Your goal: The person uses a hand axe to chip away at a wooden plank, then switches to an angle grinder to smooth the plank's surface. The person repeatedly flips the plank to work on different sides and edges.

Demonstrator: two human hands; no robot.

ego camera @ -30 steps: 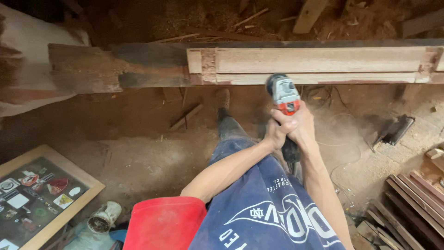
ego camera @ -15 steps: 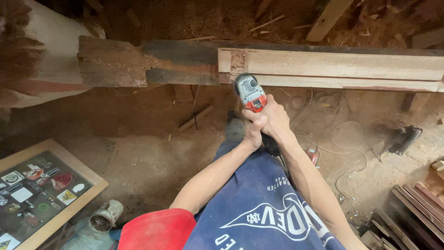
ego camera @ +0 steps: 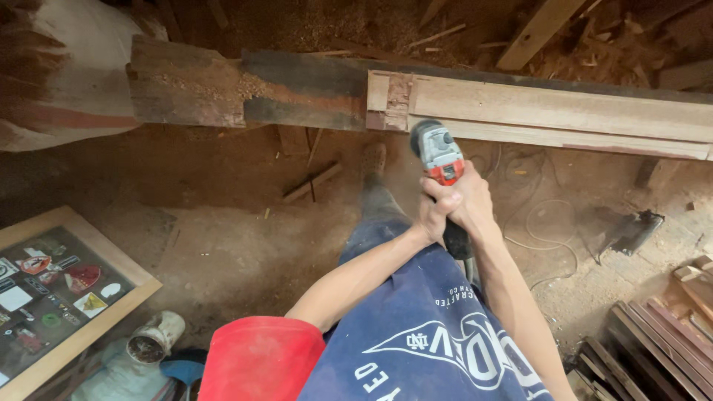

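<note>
Grey-and-red power tool (ego camera: 440, 154), one, gripped by both: left hand (ego camera: 434, 215) and right hand (ego camera: 471, 204), near one pale plank (ego camera: 557, 108).

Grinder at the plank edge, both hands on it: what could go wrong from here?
1. The grinder sits at the plank edge, beside a notched joint; the head might catch there and kick back toward the hands.
2. The cord lies looped on the floor near the person's foot; a snag or trip seems possible.
3. Both hands are bare, and sawdust covers the beam, so flying dust and chips could reach skin.
</note>
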